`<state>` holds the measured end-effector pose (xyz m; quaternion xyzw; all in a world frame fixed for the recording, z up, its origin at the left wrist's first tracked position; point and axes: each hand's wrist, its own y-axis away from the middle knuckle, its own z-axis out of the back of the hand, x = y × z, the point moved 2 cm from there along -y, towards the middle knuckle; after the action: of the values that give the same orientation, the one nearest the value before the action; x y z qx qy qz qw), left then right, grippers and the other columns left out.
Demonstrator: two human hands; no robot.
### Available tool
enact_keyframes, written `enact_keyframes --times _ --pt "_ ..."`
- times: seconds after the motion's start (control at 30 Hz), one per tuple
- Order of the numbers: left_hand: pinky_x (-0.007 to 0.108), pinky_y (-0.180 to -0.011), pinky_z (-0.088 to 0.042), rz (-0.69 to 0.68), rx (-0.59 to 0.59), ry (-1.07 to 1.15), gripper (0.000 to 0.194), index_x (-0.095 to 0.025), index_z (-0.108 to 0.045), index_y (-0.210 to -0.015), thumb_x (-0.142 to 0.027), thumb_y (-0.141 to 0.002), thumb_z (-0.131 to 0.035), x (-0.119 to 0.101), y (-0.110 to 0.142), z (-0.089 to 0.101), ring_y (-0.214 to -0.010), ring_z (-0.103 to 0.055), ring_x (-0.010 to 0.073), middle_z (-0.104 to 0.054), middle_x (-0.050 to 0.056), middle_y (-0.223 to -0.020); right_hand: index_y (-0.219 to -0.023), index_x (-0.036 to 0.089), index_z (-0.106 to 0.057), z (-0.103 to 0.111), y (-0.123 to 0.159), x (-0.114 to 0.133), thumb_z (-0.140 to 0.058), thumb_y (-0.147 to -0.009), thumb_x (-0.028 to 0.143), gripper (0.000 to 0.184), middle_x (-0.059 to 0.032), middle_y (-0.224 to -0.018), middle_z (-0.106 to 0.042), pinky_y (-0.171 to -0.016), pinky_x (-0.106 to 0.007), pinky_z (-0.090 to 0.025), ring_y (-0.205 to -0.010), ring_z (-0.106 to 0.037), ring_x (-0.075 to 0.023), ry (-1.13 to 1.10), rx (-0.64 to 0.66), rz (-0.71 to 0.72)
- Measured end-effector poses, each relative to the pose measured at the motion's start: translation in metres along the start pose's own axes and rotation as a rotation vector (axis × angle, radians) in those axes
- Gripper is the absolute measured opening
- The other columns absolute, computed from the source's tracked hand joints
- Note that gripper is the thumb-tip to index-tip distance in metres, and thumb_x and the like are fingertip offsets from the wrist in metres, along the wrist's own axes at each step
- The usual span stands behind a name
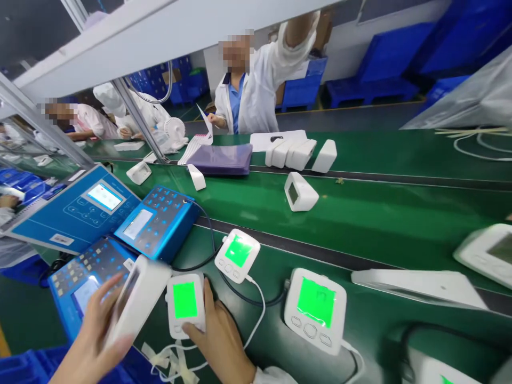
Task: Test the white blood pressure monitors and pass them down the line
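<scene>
My left hand (90, 338) is closed round a white blood pressure monitor (144, 296), tilted on its side above the blue instruments, its screen turned mostly away. My right hand (224, 338) grips a second blood pressure monitor (185, 300) with a lit green screen. The thumb rests on its lower front by the buttons, and the index finger lies along its right side. A white cable leaves this unit's lower end. Just behind stands another lit monitor (237, 255). To the right is a larger-looking lit monitor (315, 309) with a cable and dark tube attached.
Blue keypad testers (158, 218) and a blue panel instrument (76, 210) stand at left. White monitors (301, 192) lie on the green belt (380, 213). A purple folder (220, 159) and several white units sit farther back. Across the line, a person in a white coat (260, 80) raises an arm.
</scene>
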<state>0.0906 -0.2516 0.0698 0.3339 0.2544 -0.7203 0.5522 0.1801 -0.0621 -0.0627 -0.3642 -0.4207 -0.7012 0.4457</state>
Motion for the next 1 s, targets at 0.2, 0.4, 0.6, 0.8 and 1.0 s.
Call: enact_keyframes --times 0.2,0.4,0.6,0.8,1.0 --pt "0.055 -0.115 -0.039 -0.47 0.288 0.12 0.086 -0.021 -0.035 -0.144 -0.048 -0.076 -0.081 -0.118 -0.129 -0.138 -0.13 -0.054 0.0343 -0.054 0.016 -0.142 -0.161 0.0 -0.031 0.005 0.001 0.012 -0.07 -0.094 0.025 0.081 -0.0247 -0.119 -0.072 -0.099 -0.046 -0.053 -0.113 -0.067 -0.0392 0.236 -0.034 0.001" --pt "0.05 -0.11 -0.04 -0.558 0.387 -0.128 0.091 -0.018 -0.035 -0.144 -0.027 -0.069 -0.087 -0.15 -0.22 -0.296 -0.133 -0.048 0.0364 -0.052 0.018 -0.139 -0.163 -0.002 -0.022 0.003 -0.001 0.009 -0.069 -0.095 0.03 0.088 -0.0219 -0.108 -0.077 -0.098 -0.043 -0.05 -0.106 -0.07 -0.0363 0.232 -0.018 -0.026" --pt "0.06 -0.106 -0.041 -0.538 0.569 -0.354 0.101 -0.012 -0.04 -0.148 -0.035 -0.063 -0.09 -0.135 -0.252 -0.345 -0.129 -0.053 0.0441 -0.051 0.025 -0.14 -0.163 0.009 -0.031 0.0 -0.003 0.005 -0.07 -0.094 0.031 0.082 -0.0179 -0.108 -0.078 -0.101 -0.042 -0.048 -0.107 -0.071 -0.0344 0.222 -0.028 -0.047" --pt "0.06 -0.112 -0.035 -0.859 0.675 -0.472 0.077 0.003 -0.036 -0.15 -0.023 -0.086 -0.069 -0.208 -0.234 -0.369 -0.144 -0.039 0.0494 -0.033 0.035 -0.157 -0.165 0.001 -0.021 0.001 -0.004 0.01 -0.073 -0.093 0.029 0.093 -0.0217 -0.109 -0.076 -0.105 -0.047 -0.049 -0.104 -0.07 -0.036 0.171 -0.015 -0.062" --pt "0.051 -0.128 -0.007 -1.3 0.766 -0.439 0.067 -0.008 -0.05 -0.141 0.015 -0.08 -0.037 -0.315 -0.191 -0.412 -0.161 -0.01 0.0258 -0.023 0.008 -0.173 -0.165 0.013 -0.028 0.018 0.008 -0.01 -0.071 -0.095 0.036 0.086 -0.0223 -0.146 -0.062 -0.115 -0.048 -0.045 -0.134 -0.058 -0.0403 -0.05 -0.013 0.018"
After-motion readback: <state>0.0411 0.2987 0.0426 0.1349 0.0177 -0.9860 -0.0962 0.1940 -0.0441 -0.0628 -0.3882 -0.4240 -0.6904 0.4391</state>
